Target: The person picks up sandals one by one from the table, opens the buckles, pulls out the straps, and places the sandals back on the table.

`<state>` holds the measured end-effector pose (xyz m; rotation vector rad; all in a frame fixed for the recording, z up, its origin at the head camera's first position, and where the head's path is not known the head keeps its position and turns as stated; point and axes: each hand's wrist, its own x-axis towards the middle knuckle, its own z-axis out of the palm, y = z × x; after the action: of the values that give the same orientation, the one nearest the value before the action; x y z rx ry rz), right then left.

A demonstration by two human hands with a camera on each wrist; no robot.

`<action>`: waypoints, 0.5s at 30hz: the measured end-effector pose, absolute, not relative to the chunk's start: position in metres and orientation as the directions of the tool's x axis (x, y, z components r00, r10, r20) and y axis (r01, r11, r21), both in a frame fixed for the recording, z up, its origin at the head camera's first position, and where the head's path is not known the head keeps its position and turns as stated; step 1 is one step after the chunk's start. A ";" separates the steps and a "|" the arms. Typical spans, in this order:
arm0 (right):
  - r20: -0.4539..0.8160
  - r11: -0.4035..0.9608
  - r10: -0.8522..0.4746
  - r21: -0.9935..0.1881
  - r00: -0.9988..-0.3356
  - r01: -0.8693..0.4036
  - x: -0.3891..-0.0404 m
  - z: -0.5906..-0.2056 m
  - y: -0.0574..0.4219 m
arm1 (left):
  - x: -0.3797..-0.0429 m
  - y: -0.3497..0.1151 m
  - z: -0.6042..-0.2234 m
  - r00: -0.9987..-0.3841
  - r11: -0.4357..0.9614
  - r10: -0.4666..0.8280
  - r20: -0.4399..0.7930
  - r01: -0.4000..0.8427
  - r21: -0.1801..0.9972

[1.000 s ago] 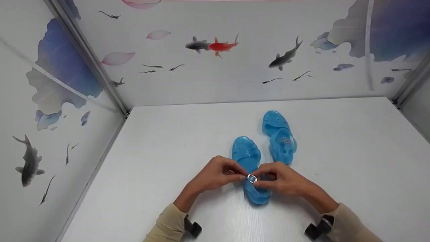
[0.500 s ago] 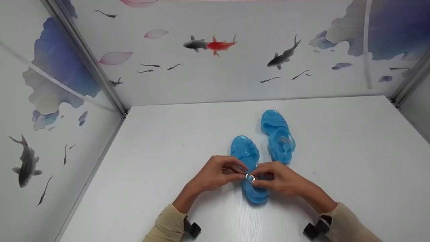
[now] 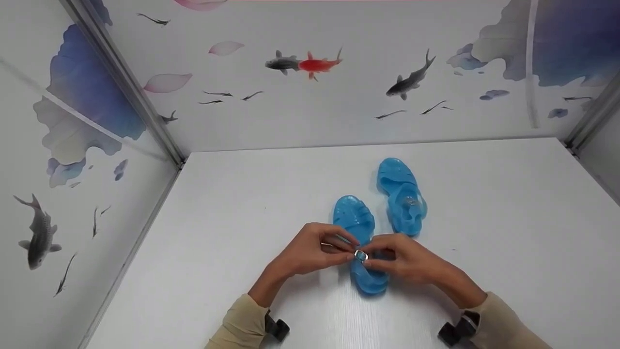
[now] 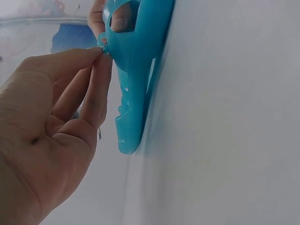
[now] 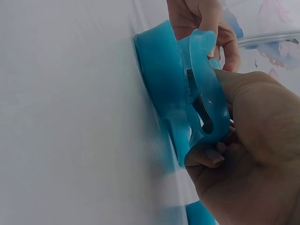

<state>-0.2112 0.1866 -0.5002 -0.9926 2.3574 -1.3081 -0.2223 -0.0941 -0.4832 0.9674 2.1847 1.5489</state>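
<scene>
Movement since the earlier frames is negligible: the left hand [image 3: 306, 252] and right hand [image 3: 409, 257] remain at the same spot, and neither the near sandal [image 3: 353, 218] nor the far sandal [image 3: 402, 198] has visibly shifted. The white table [image 3: 232, 218] carries both blue sandals, toes between 11 and 12 o'clock. The near sandal lies at 5 o'clock from the head view's centre; the far sandal lies apart from it, between 1 and 2 o'clock. The left hand enters from 9 o'clock, thumb and fingertips pinching the edge of the metal buckle [image 3: 361, 256]. The right hand enters from 3 o'clock, thumb and forefinger clamped on the near sandal's strap [image 5: 211, 91]. The buckle sits between both hands' fingertips.
</scene>
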 end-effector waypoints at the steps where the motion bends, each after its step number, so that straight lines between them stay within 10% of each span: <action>1: 0.094 0.356 -0.678 -0.826 -0.729 -0.437 -0.211 -0.500 0.187 | -0.223 -0.094 -0.483 -0.735 0.197 0.663 0.138 0.350 0.916; 15: 0.104 0.375 -0.663 -0.811 -0.741 -0.449 -0.210 -0.503 0.186 | -0.224 -0.094 -0.487 -0.747 0.187 0.652 0.134 0.329 0.925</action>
<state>-0.2102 0.1857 -0.5027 -0.9907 2.3965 -1.2987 -0.2240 -0.0941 -0.4874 0.9331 2.1770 1.5796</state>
